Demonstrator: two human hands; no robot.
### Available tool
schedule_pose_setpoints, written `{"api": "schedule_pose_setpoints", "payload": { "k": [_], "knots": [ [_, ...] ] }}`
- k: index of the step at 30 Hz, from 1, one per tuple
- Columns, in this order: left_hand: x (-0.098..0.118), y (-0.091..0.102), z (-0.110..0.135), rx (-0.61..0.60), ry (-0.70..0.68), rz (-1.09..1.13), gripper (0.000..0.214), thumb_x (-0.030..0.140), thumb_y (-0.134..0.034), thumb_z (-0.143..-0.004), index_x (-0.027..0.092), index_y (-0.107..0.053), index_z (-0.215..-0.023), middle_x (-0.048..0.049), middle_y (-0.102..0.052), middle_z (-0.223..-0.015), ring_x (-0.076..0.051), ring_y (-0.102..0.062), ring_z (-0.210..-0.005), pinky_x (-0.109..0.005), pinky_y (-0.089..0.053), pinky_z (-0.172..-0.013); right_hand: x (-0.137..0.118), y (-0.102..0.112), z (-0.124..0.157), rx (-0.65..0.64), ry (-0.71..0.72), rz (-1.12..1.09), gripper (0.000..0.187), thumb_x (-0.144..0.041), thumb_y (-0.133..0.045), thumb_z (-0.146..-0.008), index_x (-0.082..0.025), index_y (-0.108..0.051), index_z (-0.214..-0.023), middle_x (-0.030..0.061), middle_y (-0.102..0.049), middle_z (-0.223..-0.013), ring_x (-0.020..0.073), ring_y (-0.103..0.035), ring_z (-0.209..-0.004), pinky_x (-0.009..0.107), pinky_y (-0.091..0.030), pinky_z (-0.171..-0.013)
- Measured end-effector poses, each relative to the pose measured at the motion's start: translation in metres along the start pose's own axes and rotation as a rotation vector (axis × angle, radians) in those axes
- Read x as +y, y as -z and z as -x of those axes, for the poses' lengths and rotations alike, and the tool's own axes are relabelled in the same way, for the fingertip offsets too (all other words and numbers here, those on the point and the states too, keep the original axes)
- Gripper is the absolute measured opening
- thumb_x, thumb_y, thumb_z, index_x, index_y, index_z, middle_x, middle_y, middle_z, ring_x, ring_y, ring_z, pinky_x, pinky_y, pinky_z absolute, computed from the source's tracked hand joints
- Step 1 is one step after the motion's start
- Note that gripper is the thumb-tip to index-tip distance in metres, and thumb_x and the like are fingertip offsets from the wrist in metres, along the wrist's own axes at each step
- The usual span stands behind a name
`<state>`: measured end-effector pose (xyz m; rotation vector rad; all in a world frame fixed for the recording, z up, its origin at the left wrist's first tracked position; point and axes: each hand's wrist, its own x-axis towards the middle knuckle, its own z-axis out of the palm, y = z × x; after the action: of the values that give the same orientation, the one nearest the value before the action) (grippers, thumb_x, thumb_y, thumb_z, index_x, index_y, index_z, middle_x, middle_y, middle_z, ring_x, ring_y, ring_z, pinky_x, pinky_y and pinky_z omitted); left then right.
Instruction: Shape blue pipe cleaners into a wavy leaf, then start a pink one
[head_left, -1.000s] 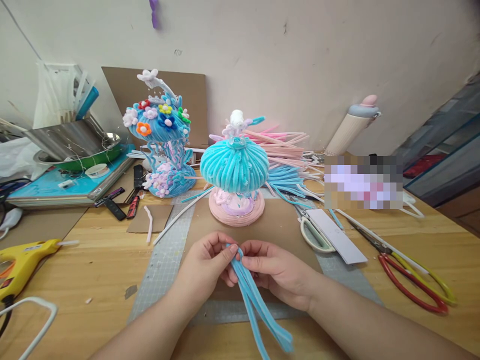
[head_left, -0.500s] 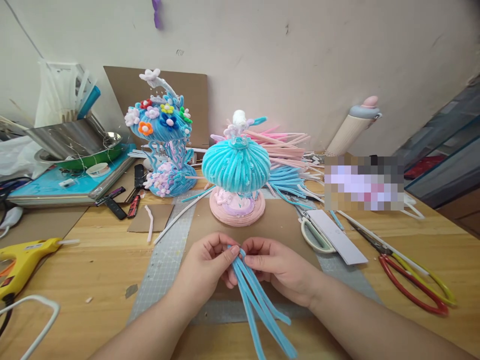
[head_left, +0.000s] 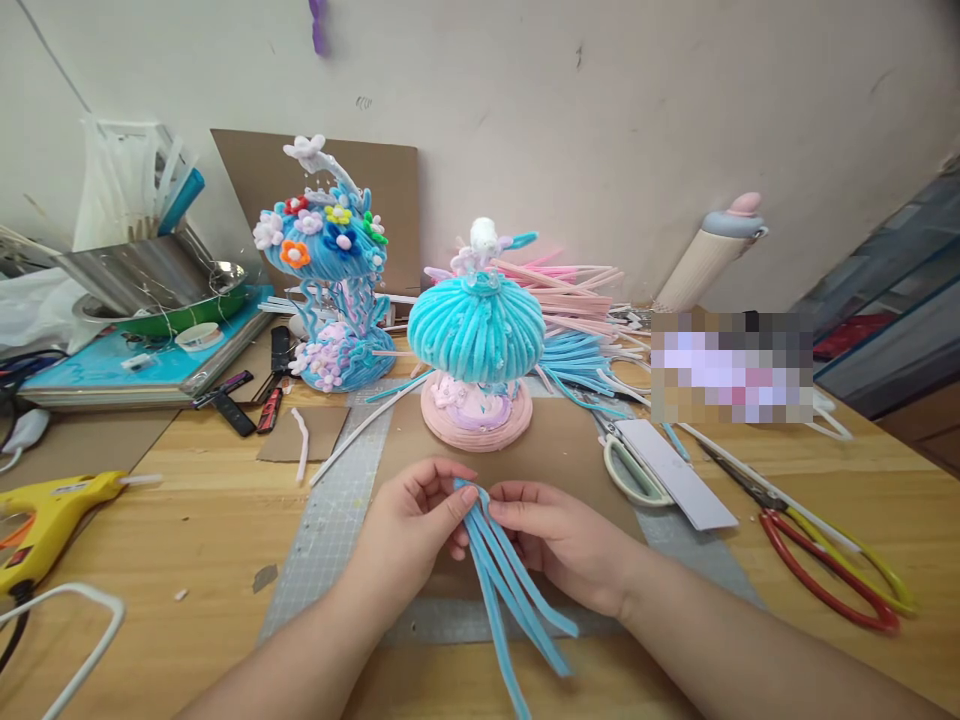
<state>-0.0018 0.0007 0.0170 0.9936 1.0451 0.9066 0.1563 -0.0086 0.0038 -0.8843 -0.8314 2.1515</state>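
Several light-blue pipe cleaners (head_left: pixel 517 605) are bunched at their top ends and fan out downward toward me. My left hand (head_left: pixel 420 520) pinches the bunched top between thumb and fingers. The thumb and forefinger of my right hand (head_left: pixel 551 530) close on the same top from the other side; some of its fingers are hidden. Just beyond my hands stands a turquoise pipe-cleaner dome (head_left: pixel 476 325) on a round pink base (head_left: pixel 450 430), with a white ball at its top. Under my hands lies brown cardboard (head_left: pixel 405 435) on a grey cutting mat (head_left: pixel 322 560).
A blue flower-covered pipe-cleaner piece (head_left: pixel 322 245) stands back left. At the left lies a yellow glue gun (head_left: pixel 56 520). Pale-handled scissors (head_left: pixel 634 475), a white card (head_left: pixel 675 475) and red-and-yellow-handled scissors (head_left: pixel 825 570) are on the right. Loose blue pipe cleaners (head_left: pixel 574 360) and a bottle (head_left: pixel 705 260) stand behind.
The loose lower ends of the blue pipe cleaners have swung slightly left and up. Both hands have barely shifted, still pinching the bunch. The whole view has moved a little.
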Motion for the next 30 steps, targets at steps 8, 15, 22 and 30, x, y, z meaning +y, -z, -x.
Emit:
{"api": "schedule_pose_setpoints", "payload": {
  "k": [8, 15, 22, 30],
  "knots": [
    [0.0015, 0.0015, 0.0012, -0.077, 0.136, 0.082, 0.020, 0.030, -0.071, -0.064, 0.013, -0.061, -0.069, 0.0007, -0.060, -0.056, -0.008, -0.051, -0.048, -0.019, -0.043, -0.047, 0.0025, 0.0025, -0.0014, 0.021, 0.012, -0.075, 0.016, -0.030, -0.062, -0.072, -0.014, -0.058, -0.071, 0.0021, -0.061, -0.066, 0.0128, -0.055, -0.061, 0.026, -0.040, -0.060],
    [-0.0012, -0.0026, 0.0017, -0.042, 0.074, -0.010, 0.024, 0.032, -0.072, -0.062, 0.013, -0.063, -0.072, 0.0002, -0.061, -0.055, -0.008, -0.052, -0.045, -0.021, -0.045, -0.046, 0.0032, 0.0004, -0.0023, 0.083, 0.031, -0.020, 0.022, -0.034, -0.065, -0.070, -0.013, -0.057, -0.068, 0.0012, -0.060, -0.064, 0.0123, -0.054, -0.059, 0.026, -0.040, -0.059],
    [-0.0014, -0.0013, 0.0004, -0.020, 0.083, 0.018, 0.021, 0.032, -0.070, -0.064, 0.013, -0.063, -0.070, 0.0010, -0.059, -0.052, -0.009, -0.050, -0.046, -0.020, -0.043, -0.045, 0.0026, 0.0024, -0.0011, 0.089, 0.024, 0.017, 0.025, -0.038, -0.066, -0.069, -0.014, -0.058, -0.072, 0.0015, -0.059, -0.065, 0.0128, -0.055, -0.061, 0.027, -0.040, -0.060],
    [-0.0005, 0.0005, -0.0003, -0.027, 0.065, 0.078, 0.017, 0.027, -0.071, -0.064, 0.013, -0.064, -0.071, 0.0011, -0.060, -0.058, -0.008, -0.051, -0.051, -0.019, -0.044, -0.049, 0.0027, 0.0027, -0.0001, 0.105, 0.011, 0.071, 0.023, -0.035, -0.067, -0.067, -0.015, -0.059, -0.074, 0.0000, -0.059, -0.064, 0.0110, -0.052, -0.059, 0.024, -0.038, -0.059]
  ]
}}
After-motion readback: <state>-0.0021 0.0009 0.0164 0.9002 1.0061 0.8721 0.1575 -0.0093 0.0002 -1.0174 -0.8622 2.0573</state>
